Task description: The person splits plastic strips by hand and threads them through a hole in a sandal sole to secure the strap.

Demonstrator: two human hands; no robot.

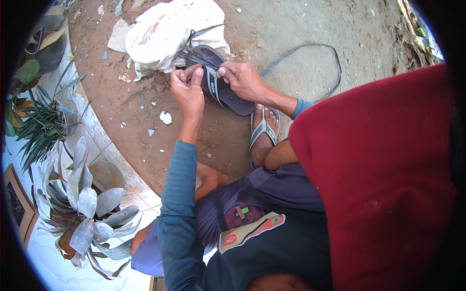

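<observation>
A dark flip-flop (238, 101) with a grey strap stands between my hands, its toe end beside a white sack. My left hand (188, 92) is closed in a pinch at the flip-flop's left edge; whatever its fingertips hold is too small to make out. My right hand (242, 80) is closed at the right edge, pinching a thin dark cord that crosses the sole's toe end. A long length of the same-looking cord (335, 53) loops over the ground on the right. My foot (264, 127) wears a matching flip-flop with a grey strap.
A dirty white sack (167, 34) lies on the bare soil (141, 116) with several pale scraps around. Along the left runs a tiled edge (104, 140) with potted plants (87, 203). Red cloth (383, 169) fills much of the right side.
</observation>
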